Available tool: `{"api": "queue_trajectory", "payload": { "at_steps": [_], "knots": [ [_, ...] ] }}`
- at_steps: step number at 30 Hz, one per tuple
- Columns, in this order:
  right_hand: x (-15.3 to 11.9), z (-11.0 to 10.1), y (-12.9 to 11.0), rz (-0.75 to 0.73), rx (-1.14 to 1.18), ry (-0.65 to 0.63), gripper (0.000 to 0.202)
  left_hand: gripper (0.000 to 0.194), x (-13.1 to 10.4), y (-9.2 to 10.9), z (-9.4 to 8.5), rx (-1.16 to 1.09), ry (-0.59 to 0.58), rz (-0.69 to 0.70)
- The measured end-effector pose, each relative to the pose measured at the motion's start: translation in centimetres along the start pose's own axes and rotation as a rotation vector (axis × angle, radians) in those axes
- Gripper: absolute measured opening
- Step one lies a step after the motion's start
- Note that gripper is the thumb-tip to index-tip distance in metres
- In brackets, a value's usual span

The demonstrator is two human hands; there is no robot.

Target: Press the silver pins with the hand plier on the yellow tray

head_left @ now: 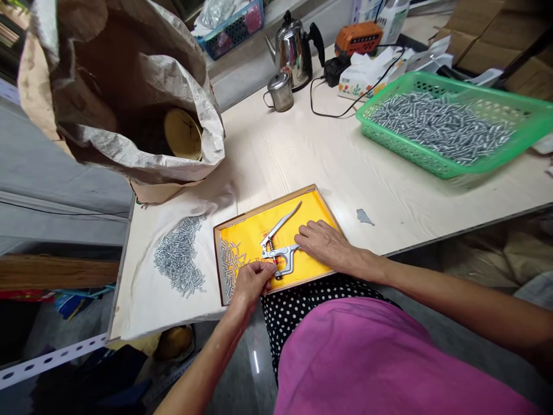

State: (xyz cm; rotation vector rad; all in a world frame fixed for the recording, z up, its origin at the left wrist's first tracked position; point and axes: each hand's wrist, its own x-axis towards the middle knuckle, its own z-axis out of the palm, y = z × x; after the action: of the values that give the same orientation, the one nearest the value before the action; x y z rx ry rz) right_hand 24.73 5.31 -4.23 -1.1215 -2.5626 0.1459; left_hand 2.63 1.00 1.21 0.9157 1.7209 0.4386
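Silver hand pliers (287, 258), like snap-fastener pliers, lie over a shallow tray (276, 222) with a yellow bottom. Their upper handle is raised and spread from the lower one. My right hand (322, 245) has its fingers curled on the end of the lower handle. My left hand (253, 282) is closed in a pinch at the jaws; whatever sits between its fingertips is too small to make out. Small silver metal pins (230, 259) lie loose in the tray's left end, just beyond my left hand.
A pile of similar pins (179, 256) rests on a white cloth at left. Behind it stands a large open sack (177, 173) with a yellow scoop-like container (184, 134) inside. A green basket (401, 153) of pins, a steel kettle (294, 49) and a lidded cup (280, 92) stand farther back.
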Motion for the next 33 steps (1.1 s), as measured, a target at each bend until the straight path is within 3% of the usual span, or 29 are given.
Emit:
{"api": "queue_trajectory", "payload": {
  "at_steps": [7, 14, 25, 29, 33],
  "knots": [
    [0.0, 0.1, -0.1, 0.000, -0.041, -0.009, 0.008, 0.041, 0.2, 0.1, 0.0, 0.082, -0.006, 0.007],
    [0.0, -0.5, -0.1, -0.004, -0.021, -0.042, 0.009, 0.042, 0.7, 0.6, -0.6, 0.086, -0.128, -0.086],
    [0.0, -1.1, -0.1, -0.016, 0.044, -0.109, 0.011, 0.047, 0.5, 1.0, -0.4, 0.147, -0.169, -0.121],
    [1.4, -2.1, 1.0, -0.042, 0.148, -0.229, 0.015, 0.051, 0.3, 0.9, -0.2, 0.203, -0.203, -0.065],
    [4.1, -1.9, 2.8, -0.079, 0.049, -0.132, 0.017, 0.053, -0.1, 0.9, 0.1, 0.207, -0.170, -0.032]
  ]
}}
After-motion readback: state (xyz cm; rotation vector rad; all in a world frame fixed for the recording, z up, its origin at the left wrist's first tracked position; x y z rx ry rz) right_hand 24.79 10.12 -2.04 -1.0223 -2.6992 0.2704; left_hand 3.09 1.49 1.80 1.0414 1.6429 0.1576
